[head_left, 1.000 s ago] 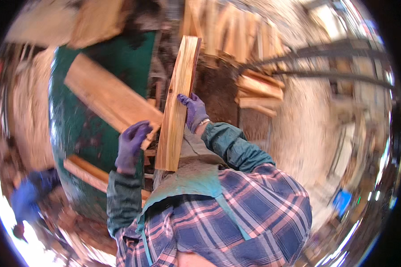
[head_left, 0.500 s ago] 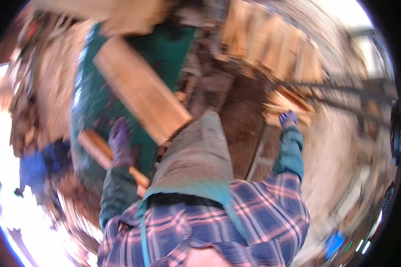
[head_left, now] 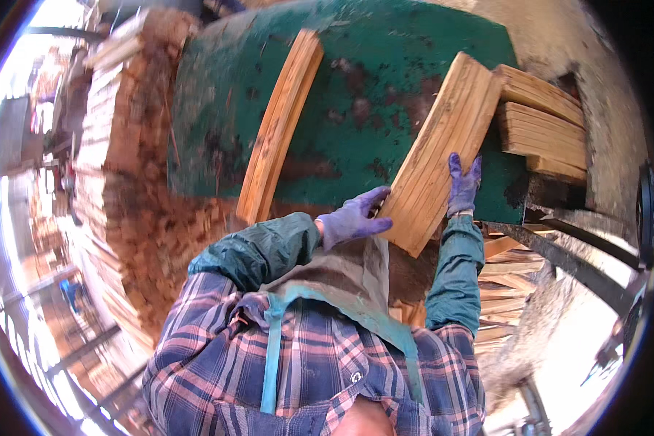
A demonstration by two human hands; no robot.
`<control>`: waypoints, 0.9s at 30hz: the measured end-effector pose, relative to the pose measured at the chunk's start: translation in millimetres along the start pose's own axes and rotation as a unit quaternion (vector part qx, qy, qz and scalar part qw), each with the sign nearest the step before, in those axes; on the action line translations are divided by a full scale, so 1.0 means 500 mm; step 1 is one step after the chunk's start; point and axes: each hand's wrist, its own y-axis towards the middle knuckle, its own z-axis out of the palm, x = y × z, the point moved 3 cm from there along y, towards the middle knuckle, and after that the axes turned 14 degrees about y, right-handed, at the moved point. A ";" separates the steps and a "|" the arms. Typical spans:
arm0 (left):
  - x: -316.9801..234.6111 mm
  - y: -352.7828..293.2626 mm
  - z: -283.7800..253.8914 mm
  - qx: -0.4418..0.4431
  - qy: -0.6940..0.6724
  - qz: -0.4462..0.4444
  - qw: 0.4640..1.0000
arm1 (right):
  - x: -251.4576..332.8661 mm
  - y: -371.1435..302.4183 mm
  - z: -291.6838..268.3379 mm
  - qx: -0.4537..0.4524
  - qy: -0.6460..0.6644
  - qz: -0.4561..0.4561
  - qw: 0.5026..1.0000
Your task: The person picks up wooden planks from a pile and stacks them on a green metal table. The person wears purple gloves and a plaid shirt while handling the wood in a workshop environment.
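Observation:
A stack of long wooden slats [head_left: 439,149] lies slanted across the green tabletop [head_left: 345,94], its near end jutting over the front edge. My left hand [head_left: 352,218], in a purple glove, is at the stack's near left corner, thumb and fingers spread apart. Along the right side of the same slats my right hand [head_left: 464,185], gloved alike, rests with its fingers stretched out and parted. Further left, a narrow group of slats [head_left: 282,123] lies on the green surface, clear of both hands.
Shorter wood blocks [head_left: 545,138] sit at the table's right end. Tall piles of cut wood [head_left: 116,145] stand on the left. Below the table's right edge are more stacked pieces [head_left: 505,291], beside dark metal bars [head_left: 588,265].
The view has turned toward the green table. My left hand has left the narrow slats, and my right hand has come away from a wood pile; both are now at the wider stack.

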 end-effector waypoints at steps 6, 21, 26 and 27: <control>0.065 -0.108 -0.070 -0.142 0.029 -0.036 0.989 | -0.065 -0.053 0.168 0.072 -0.021 0.040 0.996; 0.194 -0.223 -0.531 -0.459 0.222 0.077 0.857 | -0.101 -0.249 0.474 0.190 0.059 0.034 0.979; 0.248 -0.172 -0.464 -0.517 0.033 0.083 0.851 | -0.116 -0.251 0.440 0.145 0.162 0.008 0.976; 0.250 -0.162 -0.446 -0.480 -0.062 0.107 0.868 | -0.112 -0.249 0.437 0.163 0.137 0.024 0.977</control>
